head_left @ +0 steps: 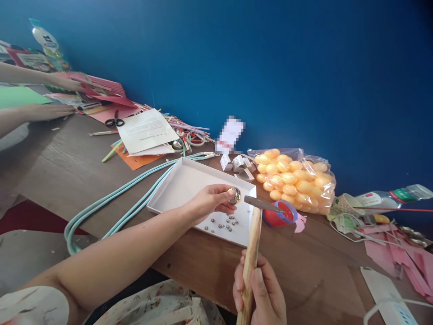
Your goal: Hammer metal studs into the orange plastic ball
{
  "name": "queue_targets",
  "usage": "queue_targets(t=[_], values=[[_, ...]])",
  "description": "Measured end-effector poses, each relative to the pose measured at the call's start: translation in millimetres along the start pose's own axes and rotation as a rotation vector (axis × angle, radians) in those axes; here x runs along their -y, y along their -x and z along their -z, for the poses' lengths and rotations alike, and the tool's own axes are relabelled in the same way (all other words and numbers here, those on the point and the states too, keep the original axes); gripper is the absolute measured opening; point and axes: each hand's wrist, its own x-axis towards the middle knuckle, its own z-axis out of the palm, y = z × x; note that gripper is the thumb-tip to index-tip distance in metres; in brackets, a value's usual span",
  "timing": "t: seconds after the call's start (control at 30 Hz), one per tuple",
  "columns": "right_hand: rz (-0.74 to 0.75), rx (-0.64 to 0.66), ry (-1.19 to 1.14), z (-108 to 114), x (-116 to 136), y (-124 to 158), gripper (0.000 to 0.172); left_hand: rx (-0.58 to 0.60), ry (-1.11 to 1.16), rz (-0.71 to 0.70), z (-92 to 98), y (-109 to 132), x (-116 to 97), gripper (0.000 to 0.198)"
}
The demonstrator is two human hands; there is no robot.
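Observation:
Between thumb and fingers, my left hand pinches a shiny round metal piece above the right part of a shallow white tray. Several small metal balls lie on the tray's bottom near its front right corner. Wrapped round the wooden handle of a hammer, my right hand is in front of the table edge. The dark hammer head is at the top, just right of the metal piece and apart from it. Behind the head is a red and blue cup.
A bag of orange balls stands against the blue wall. Light-blue cords curve left of the tray. Papers and black scissors lie at the back left, near another person's hands. Bottles and a power strip are at the right.

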Motion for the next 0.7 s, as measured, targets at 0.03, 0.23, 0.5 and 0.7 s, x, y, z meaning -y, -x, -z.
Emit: queue_targets(t=[0.03,0.23,0.5,0.7], values=[[-0.009,-0.004,0.003,0.0,0.2,0.0,0.029,-0.001,0.001,0.001,-0.3,0.1,-0.2,0.045],[-0.004,-0.003,-0.016,0.4,-0.8,-0.3,0.029,0.003,0.016,0.0,-1.3,0.7,-0.5,0.046],[-0.007,-0.041,0.112,1.7,4.5,1.0,0.029,-0.049,0.01,0.011,-0.3,0.0,-1.0,0.044],[0.256,-0.305,0.71,50.4,16.4,6.4,0.037,-0.094,-0.049,0.015,0.3,0.8,-1.5,0.04]])
